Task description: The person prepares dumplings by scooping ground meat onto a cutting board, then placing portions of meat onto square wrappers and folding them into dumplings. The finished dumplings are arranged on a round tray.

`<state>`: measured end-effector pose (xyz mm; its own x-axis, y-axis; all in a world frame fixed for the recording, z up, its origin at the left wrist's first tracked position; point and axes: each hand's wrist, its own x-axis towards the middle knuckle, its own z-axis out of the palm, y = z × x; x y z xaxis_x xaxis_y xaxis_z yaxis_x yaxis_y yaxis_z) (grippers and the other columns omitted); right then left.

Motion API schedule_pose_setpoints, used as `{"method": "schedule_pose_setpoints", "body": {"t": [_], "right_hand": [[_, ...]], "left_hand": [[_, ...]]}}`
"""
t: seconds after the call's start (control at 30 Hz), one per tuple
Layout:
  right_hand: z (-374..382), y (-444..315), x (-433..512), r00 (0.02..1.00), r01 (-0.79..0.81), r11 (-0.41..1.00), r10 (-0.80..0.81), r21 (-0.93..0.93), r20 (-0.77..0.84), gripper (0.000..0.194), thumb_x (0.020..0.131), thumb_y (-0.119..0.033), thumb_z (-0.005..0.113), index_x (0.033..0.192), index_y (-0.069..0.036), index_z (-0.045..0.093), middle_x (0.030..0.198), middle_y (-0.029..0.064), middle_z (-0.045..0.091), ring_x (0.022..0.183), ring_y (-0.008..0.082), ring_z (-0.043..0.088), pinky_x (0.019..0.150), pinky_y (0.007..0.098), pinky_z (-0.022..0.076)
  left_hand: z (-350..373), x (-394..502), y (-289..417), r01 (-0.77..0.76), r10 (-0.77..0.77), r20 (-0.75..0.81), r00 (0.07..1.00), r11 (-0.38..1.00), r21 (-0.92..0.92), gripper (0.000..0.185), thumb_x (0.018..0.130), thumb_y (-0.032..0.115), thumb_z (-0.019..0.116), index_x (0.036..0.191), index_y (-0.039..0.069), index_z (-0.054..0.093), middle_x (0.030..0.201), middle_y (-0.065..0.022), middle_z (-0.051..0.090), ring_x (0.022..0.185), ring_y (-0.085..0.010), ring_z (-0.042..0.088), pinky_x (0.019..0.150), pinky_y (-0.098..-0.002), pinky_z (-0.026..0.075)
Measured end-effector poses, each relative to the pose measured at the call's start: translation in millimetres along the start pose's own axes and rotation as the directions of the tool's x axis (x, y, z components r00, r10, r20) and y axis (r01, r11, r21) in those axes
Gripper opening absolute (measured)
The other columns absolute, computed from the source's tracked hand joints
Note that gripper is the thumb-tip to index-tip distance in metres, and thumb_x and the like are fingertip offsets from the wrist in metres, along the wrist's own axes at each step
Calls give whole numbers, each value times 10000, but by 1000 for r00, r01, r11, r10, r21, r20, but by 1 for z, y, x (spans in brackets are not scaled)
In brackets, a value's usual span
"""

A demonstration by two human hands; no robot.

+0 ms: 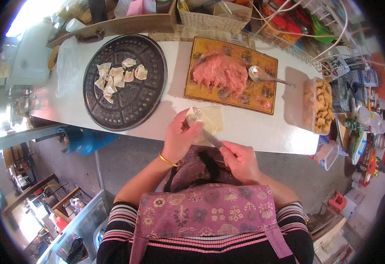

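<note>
Between the fingers of my left hand (pixel 182 132) is a thin dough wrapper (pixel 192 114). My right hand (pixel 240 160) grips the handle of a flat, knife-like utensil (pixel 212 138), whose far end meets the wrapper at my left fingers. Just beyond, a few square wrappers (pixel 216 117) lie on the white table. Pink minced meat (pixel 220 72) is heaped on a yellow patterned board (pixel 235 105), with a metal spoon (pixel 261 75) resting at its right. Several folded dumplings (pixel 113 77) sit on a round, dark perforated steamer tray (pixel 129 109) to the left.
A plastic container (pixel 308 105) of brown fried pieces stands at the table's right end. Along the back are a woven plastic basket (pixel 209 23) and a white wire rack (pixel 298 52). A clear plastic bag (pixel 67 66) lies left of the tray. Below the table is a blue bucket (pixel 83 138).
</note>
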<state>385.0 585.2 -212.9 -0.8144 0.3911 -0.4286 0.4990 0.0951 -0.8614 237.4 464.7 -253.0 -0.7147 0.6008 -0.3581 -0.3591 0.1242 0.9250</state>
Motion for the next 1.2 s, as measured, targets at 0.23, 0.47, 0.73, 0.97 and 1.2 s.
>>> {"method": "schedule_pose_setpoints", "body": {"t": [0.23,0.47,0.73,0.97,1.2], "right_hand": [[-44,1,14,999,-12,999,13,31,-32,188,861,-114,582,1010,-20,650,629,95,583,548,80,508,512,245,427],[-83,6,51,701,243,443,-695,-863,-160,285,763,-84,627,1041,-140,650,701,50,535,556,221,547,490,327,459],[-69,27,48,792,311,575,-597,-757,-128,251,787,-71,611,1029,-123,655,687,85,567,550,226,541,495,324,438],[-60,35,59,996,-63,978,74,201,-47,231,861,-149,607,1046,-17,648,692,14,601,563,95,486,545,245,406],[-56,25,41,1000,-13,988,12,154,11,232,861,-145,609,1037,0,649,746,7,605,665,78,513,616,228,436]], "left_hand": [[-63,27,16,72,-42,103,994,947,-312,105,896,97,528,935,25,595,809,-42,616,708,-65,537,597,-198,434],[-154,79,72,-161,289,-354,890,923,348,173,900,138,528,989,26,626,800,-51,627,683,-83,543,585,-216,427],[-201,107,77,-125,761,131,635,-66,990,291,851,200,586,1093,39,589,1053,-193,572,1012,-318,525,868,-392,425],[-81,38,22,-670,557,548,624,19,742,99,706,108,613,801,80,609,856,-87,583,851,-277,557,764,-401,453],[-33,-7,-23,-696,445,570,691,196,691,108,692,115,612,790,97,569,809,-48,510,788,-235,511,707,-360,427]]}}
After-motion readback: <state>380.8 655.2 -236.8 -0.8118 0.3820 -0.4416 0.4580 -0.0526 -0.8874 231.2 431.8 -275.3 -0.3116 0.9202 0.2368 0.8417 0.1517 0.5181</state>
